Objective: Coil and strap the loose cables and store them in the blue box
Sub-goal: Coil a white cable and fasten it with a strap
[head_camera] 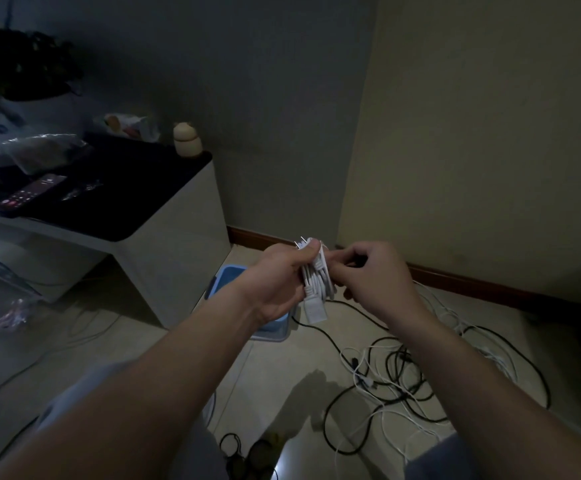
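While my left hand (278, 284) grips the coil (316, 289) in the air above the box (228, 278) and my right hand (375, 275) pinches its side, a slack pinch could let the loops spring apart.

The left hand (275, 282) hides most of the blue box (228, 277); its grip covers part of the coiled white cable (316, 284).

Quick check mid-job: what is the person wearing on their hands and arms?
Nothing that shows. The left hand and right hand have no gloves, and no rings are visible in the dim light. Both forearms are uncovered as far as the view reaches, with no sleeve, watch or wristband on them.
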Demonstrator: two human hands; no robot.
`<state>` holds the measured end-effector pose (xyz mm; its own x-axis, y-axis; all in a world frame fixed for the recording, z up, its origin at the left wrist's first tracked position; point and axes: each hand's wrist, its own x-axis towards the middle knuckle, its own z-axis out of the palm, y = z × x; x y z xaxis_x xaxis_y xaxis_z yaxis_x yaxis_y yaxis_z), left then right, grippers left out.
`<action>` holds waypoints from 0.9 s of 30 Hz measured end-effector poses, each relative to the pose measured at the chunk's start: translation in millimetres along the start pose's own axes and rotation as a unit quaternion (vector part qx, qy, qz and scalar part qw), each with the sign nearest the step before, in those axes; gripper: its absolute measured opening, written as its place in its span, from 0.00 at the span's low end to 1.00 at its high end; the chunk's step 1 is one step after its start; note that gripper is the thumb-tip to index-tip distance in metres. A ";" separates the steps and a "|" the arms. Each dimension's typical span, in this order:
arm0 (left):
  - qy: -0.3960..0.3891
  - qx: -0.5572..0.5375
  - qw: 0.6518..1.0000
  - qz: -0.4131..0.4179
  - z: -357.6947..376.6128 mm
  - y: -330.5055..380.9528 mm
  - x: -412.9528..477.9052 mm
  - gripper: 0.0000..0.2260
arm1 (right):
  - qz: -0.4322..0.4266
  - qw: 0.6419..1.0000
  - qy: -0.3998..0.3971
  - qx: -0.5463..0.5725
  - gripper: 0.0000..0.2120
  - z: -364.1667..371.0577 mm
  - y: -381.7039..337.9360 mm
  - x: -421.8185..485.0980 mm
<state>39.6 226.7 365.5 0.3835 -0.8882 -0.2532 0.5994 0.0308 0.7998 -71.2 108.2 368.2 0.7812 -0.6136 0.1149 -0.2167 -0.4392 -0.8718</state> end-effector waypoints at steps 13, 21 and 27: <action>0.017 -0.006 1.000 0.025 8.1 -5.1 -1.0 0.17 | 0.146 0.966 -0.173 0.126 0.11 -10.5 -8.3 -3.5; 0.030 -0.026 0.999 0.009 16.1 -10.0 -4.2 0.22 | 0.140 0.961 -0.227 0.073 0.10 -15.5 -3.3 -4.2; 0.061 -0.037 0.997 -0.011 18.2 -11.5 -4.2 0.17 | 0.160 0.961 -0.194 0.118 0.10 -3.7 -4.8 -9.7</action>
<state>18.4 221.7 367.3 0.4504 -0.8262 -0.3384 0.6574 0.0504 0.7519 -79.9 113.8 373.0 0.8658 -0.3821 -0.3231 -0.3793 -0.0800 -0.9218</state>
